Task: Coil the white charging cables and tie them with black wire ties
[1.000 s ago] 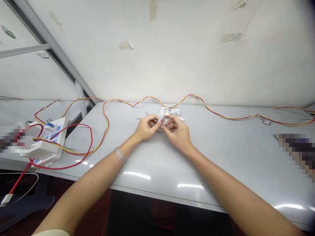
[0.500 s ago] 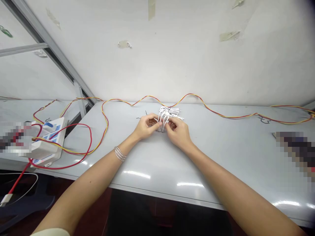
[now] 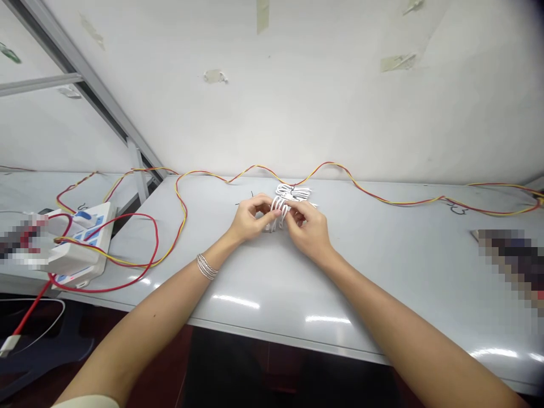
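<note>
Fingers [image 3: 273, 214]: left hand [image 3: 249, 220], right hand [image 3: 311, 229] pinch white cable coil [image 3: 294, 192] | scribble [image 3: 458, 209] illegible

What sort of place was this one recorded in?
Likely a workshop or electrical assembly bench: grey table against a bare wall, red-and-yellow wire trailing along it, a power strip at left, a white cable bundle in the left hand and right hand.

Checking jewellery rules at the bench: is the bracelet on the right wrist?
No, the bracelet is on the wrist of the left hand, which holds the cable with the right hand; the right wrist is bare.
</note>
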`<state>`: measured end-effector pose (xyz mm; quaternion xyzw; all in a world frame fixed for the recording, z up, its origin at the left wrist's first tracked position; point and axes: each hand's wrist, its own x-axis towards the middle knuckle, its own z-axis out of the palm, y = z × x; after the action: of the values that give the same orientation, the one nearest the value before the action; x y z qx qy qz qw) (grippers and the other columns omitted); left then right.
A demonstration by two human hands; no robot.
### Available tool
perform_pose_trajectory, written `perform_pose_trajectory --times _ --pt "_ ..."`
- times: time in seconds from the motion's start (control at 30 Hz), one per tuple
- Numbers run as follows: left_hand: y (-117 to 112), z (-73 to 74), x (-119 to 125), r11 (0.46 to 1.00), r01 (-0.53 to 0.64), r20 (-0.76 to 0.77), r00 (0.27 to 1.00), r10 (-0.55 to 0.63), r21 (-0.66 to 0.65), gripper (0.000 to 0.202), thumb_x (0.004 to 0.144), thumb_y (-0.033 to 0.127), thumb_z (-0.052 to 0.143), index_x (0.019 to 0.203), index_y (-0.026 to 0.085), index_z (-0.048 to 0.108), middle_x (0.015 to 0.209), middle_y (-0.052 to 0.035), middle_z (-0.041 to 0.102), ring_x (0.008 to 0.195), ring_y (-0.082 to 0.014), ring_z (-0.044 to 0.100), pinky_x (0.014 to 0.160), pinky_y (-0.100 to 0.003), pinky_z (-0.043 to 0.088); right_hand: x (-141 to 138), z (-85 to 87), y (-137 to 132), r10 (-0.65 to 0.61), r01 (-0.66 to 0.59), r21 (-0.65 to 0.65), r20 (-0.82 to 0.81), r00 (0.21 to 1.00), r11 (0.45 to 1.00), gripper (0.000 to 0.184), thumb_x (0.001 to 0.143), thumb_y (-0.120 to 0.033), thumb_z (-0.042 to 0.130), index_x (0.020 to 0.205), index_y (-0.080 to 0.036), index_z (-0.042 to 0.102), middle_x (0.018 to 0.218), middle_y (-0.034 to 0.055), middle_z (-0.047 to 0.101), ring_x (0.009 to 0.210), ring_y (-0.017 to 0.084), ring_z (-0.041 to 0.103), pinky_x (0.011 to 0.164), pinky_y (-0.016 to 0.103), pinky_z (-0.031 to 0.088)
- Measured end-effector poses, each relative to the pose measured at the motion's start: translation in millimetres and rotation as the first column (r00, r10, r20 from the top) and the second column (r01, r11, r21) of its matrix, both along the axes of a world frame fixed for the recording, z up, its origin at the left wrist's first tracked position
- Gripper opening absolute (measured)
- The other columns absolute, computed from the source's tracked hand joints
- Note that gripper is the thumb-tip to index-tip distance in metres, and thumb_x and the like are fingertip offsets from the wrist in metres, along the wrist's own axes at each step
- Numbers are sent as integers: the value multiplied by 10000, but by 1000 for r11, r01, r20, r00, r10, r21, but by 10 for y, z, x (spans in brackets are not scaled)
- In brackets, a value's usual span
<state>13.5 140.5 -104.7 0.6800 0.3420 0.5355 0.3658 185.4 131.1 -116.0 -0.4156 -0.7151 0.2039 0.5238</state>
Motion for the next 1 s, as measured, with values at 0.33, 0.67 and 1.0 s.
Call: perform_pose_trajectory --times 0.33,0.67,1.0 --pt "-7 -27 0 990 30 71 997 -20 -139 291 786 410 769 889 142 723 871 -83 746 771 -180 694 751 -331 586 11 34 6 -86 84 -50 -28 996 995 208 867 -254 567 981 -164 717 976 76 676 714 143 616 626 273 514" --pt "24 -62 -23 998 55 9 998 -55 -22 284 780 340 786 989 150 754 988 -106 763 881 -198 715 804 -327 590 16 58 -4 -42 27 -151 -92 995 988 216 879 -258 538 1019 -176 682 943 46 739 771 162 684 753 306 555" --pt "-14 -18 -2 981 90 55 995 -81 -172 446 776 374 778 1142 140 676 958 -93 717 697 -144 673 693 -302 599 22 77 11 -112 92 -152 -127 985 984 198 881 -250 500 1005 -173 634 943 60 715 751 159 658 701 288 527"
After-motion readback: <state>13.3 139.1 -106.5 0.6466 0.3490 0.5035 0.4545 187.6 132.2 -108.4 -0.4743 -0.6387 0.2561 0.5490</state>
